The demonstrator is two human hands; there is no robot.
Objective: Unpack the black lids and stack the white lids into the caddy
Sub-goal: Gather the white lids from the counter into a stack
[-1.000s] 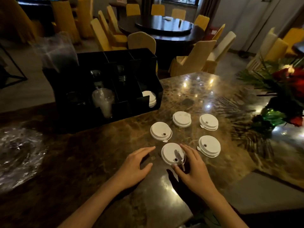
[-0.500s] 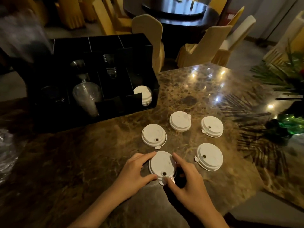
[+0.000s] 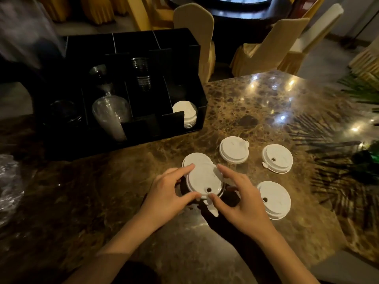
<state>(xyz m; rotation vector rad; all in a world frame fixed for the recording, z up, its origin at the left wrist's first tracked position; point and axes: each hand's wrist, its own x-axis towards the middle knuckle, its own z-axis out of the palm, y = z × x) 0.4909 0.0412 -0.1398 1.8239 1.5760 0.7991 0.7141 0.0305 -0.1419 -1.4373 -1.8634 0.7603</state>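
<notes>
I hold a white lid [image 3: 205, 180] between both hands just above the marble table [image 3: 256, 111]. My left hand [image 3: 166, 198] pinches its left edge, forefinger on the far rim and thumb on the near rim. My right hand [image 3: 244, 201] pinches the right edge the same way, fingers curled, thumb close to the small sip hole. The lid partly covers a second white lid [image 3: 193, 159] lying flat behind it; I cannot tell whether the two touch. Three more white lids lie apart on the table: one beyond my right hand [image 3: 233, 149], one further right [image 3: 276, 158], and one just beside my right hand [image 3: 275, 198]. The black caddy [image 3: 202, 99] stands at the far left, with a short stack of white lids [image 3: 184, 113] in its front right compartment and clear cups [image 3: 111, 115] in another. Crumpled clear plastic wrap [image 3: 9, 185] lies at the left edge.
</notes>
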